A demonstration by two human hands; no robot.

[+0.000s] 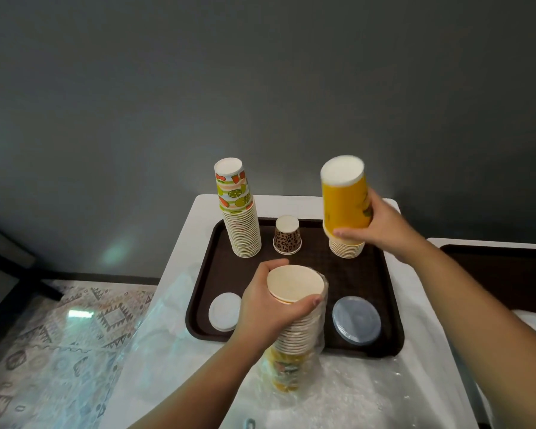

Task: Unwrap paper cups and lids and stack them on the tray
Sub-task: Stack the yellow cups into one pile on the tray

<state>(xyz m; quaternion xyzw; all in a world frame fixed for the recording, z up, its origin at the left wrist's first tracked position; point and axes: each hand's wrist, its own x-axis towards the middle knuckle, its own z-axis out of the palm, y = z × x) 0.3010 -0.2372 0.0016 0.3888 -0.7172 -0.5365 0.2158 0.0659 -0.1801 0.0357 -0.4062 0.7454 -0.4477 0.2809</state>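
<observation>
Two cup stacks in hand. My right hand point(381, 226) grips yellow stack point(345, 205), tilted, base touching tray point(387, 292): set upright before release. My left hand point(271, 301) wraps sleeved stack point(294, 320) near tray's front edge; keep firm, strip plastic wrap point(321, 329) downward.

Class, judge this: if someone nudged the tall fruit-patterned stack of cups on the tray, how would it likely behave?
The fruit-patterned stack is tall on a narrow base and already leans, so it would probably tip. Being paper cups, it is likely light and might slide on the tray first.
</observation>
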